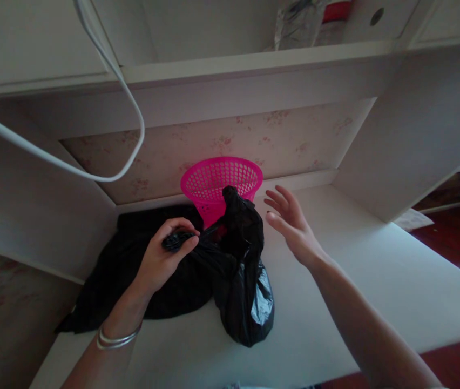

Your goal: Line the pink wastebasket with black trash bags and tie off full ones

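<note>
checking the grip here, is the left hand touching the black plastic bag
Touching: the head view shows the left hand with its fingers curled around a bunched part of the black plastic bag.

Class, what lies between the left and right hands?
The head view shows the black bag between them, held by the left hand; the right hand stands apart.

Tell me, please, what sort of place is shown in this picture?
Probably a room in a home: floral wallpaper shows behind white furniture, and a pink mesh basket is partly hidden behind a black plastic bag.
</note>
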Available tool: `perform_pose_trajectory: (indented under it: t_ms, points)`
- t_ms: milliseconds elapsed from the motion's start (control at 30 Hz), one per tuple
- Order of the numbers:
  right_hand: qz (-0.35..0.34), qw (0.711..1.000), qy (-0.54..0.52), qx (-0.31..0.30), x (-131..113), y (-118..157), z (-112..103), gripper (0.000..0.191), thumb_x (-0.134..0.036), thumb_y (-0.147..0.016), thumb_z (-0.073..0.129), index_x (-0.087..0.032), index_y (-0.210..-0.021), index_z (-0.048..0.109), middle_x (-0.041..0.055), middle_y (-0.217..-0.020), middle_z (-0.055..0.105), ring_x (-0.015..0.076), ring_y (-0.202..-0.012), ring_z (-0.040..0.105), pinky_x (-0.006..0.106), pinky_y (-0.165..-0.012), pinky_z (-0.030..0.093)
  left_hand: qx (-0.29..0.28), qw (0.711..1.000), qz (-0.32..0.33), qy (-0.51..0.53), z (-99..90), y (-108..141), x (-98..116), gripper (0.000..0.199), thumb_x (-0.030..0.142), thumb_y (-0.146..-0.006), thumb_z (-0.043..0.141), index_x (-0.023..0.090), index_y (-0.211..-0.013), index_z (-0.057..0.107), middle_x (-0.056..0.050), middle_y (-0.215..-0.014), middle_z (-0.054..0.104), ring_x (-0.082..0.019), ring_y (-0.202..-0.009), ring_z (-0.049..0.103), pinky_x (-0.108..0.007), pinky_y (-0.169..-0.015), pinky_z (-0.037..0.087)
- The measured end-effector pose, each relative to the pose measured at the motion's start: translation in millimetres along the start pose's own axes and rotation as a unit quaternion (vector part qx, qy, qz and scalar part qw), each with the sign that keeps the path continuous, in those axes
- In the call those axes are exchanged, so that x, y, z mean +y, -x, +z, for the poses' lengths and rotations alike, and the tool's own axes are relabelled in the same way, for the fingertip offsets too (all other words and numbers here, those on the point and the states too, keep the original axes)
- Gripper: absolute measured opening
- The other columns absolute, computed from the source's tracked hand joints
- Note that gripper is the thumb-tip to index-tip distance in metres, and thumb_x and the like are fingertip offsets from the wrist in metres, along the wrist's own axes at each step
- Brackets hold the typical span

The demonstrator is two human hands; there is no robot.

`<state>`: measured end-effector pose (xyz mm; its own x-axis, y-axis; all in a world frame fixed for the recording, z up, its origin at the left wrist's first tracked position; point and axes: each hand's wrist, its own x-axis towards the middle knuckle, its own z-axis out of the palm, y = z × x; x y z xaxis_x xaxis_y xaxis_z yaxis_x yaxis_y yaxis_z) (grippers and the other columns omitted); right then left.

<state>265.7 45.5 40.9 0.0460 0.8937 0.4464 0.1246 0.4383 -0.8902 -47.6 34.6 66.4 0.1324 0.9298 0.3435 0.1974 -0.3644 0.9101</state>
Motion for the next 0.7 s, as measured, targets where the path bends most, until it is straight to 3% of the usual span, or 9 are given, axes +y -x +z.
perform_pose_trajectory:
  t_ms: [67,133,200,267,367,467,600,700]
  points:
    - [-0.001,0.998,0.054,-0.022,-7,-11,22,0.089,-0.054,-0.086,0.076,-0.034,-0.160,0.030,0.0154,-0.156,0.054,0.0317,-0.140,0.057,0.056,-0.113,0.049,-0.025,0.999,0.026,-0.028,2.2,3,5,0.022,0.029,-0.088,0.080,0.026,-0.106,0.069,-0.001,-0.102,0.073,-0.020,-0.098,0.072,-0.034,-0.096,0.052]
    - [-0.004,0.994,0.106,-0.031,-12,-20,40,0.095,-0.047,-0.082,0.081,-0.030,-0.161,0.032,0.0140,-0.137,0.069,0.0317,-0.126,0.067,0.055,-0.107,0.052,-0.057,0.995,0.054,-0.054,1.0,6,8,0.019,0.026,-0.090,0.077,0.026,-0.107,0.070,-0.003,-0.106,0.072,-0.021,-0.100,0.072,-0.035,-0.098,0.052]
    - [-0.016,0.990,0.135,-0.026,-15,-25,49,0.081,-0.037,-0.083,0.078,-0.028,-0.155,0.043,0.0068,-0.111,0.078,0.0281,-0.106,0.073,0.050,-0.100,0.055,-0.078,0.991,0.077,-0.077,-4.0,9,8,0.018,0.023,-0.091,0.075,0.026,-0.108,0.071,-0.003,-0.107,0.071,-0.021,-0.100,0.072,-0.035,-0.098,0.052]
    - [-0.031,0.992,0.122,-0.008,-16,-26,49,0.059,-0.030,-0.084,0.072,-0.029,-0.141,0.059,0.0020,-0.099,0.078,0.0246,-0.096,0.073,0.045,-0.096,0.055,-0.074,0.988,0.098,-0.095,-13.4,13,6,0.014,0.020,-0.091,0.073,0.027,-0.104,0.074,-0.003,-0.106,0.071,-0.021,-0.100,0.071,-0.035,-0.097,0.053]
    - [0.006,0.998,-0.011,0.067,-12,-22,31,0.028,-0.027,-0.076,0.075,-0.027,-0.105,0.076,-0.0001,-0.092,0.075,0.0218,-0.089,0.069,0.038,-0.087,0.054,-0.038,0.987,0.096,-0.126,-34.9,18,-1,0.009,0.020,-0.089,0.073,0.026,-0.085,0.077,-0.003,-0.103,0.071,-0.021,-0.098,0.071,-0.034,-0.095,0.053]
    - [0.051,0.974,-0.122,0.185,0,-23,1,0.011,-0.025,-0.069,0.071,-0.024,-0.080,0.069,-0.0024,-0.074,0.064,0.0167,-0.073,0.060,0.029,-0.067,0.049,0.028,0.987,0.056,-0.149,-56.7,21,-11,0.014,0.022,-0.086,0.073,0.026,-0.072,0.075,-0.003,-0.103,0.071,-0.022,-0.100,0.070,-0.037,-0.099,0.051]
    - [0.061,0.944,-0.148,0.288,16,-31,-39,0.011,-0.026,-0.068,0.061,-0.023,-0.079,0.058,-0.0035,-0.076,0.059,0.0142,-0.069,0.057,0.027,-0.063,0.045,0.098,0.981,0.036,-0.162,-69.2,20,-24,0.016,0.019,-0.082,0.070,0.024,-0.068,0.071,-0.001,-0.104,0.071,-0.023,-0.102,0.068,-0.038,-0.103,0.047]
    - [0.055,0.923,-0.144,0.352,12,-30,-53,0.011,-0.024,-0.071,0.060,-0.023,-0.082,0.058,-0.0038,-0.080,0.059,0.0138,-0.071,0.058,0.030,-0.070,0.048,0.127,0.982,0.042,-0.132,-66.3,20,-26,0.014,0.019,-0.084,0.071,0.024,-0.071,0.071,0.000,-0.103,0.071,-0.021,-0.102,0.068,-0.036,-0.103,0.045]
